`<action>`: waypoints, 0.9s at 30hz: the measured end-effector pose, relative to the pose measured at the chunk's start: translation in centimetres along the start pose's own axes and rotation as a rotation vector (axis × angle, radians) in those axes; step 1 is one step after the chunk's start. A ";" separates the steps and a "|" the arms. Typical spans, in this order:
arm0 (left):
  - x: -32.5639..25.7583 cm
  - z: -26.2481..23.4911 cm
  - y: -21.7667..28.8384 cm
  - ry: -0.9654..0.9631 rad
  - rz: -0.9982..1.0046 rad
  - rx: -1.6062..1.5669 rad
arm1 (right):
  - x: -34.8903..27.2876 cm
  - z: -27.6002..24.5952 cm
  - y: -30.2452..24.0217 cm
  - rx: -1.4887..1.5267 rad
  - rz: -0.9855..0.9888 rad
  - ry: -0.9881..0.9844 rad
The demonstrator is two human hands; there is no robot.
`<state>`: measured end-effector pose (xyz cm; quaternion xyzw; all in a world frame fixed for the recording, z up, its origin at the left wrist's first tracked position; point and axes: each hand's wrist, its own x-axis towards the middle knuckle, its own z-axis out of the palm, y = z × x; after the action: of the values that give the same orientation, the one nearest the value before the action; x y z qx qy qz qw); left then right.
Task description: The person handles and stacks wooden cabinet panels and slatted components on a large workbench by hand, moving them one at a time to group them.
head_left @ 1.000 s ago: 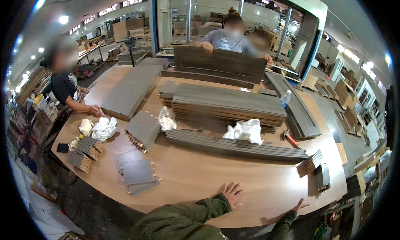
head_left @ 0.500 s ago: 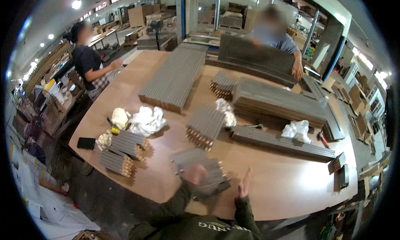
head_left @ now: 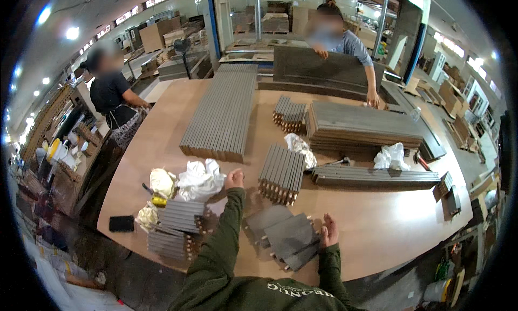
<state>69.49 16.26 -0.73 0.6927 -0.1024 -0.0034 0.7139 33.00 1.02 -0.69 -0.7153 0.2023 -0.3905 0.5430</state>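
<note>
Panels [head_left: 294, 235], at least three, lie loose and overlapping on the table [head_left: 372, 224], unstacked; two small stacks [head_left: 182, 215] at left look squared up. One white bundle [head_left: 199, 181]. Right hand [head_left: 329, 232] just beside the panels, fingers extended, empty; left hand [head_left: 234, 178] near the bundle, fingers curled, can't tell if gripping.

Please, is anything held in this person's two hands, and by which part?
No hold is visible: the left hand is near the white bundle, the right hand beside the grey panels.
</note>
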 end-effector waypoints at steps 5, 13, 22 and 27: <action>5.2 2.1 -4.1 0.129 0.216 0.395 | -0.4 0.9 0.4 0.069 0.071 0.046; 4.0 5.0 -1.4 0.110 0.172 0.574 | -0.7 0.4 -0.7 -0.120 0.081 0.104; 5.3 3.9 -1.4 -0.027 0.261 0.462 | -0.2 1.3 -2.5 -0.150 0.209 0.076; 4.2 5.2 -0.1 0.092 0.246 0.416 | -0.5 0.0 -1.2 -0.160 0.196 0.003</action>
<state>72.79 10.54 -0.12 0.8066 -0.1521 0.1361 0.5548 32.59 1.77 0.26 -0.7324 0.3027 -0.3194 0.5196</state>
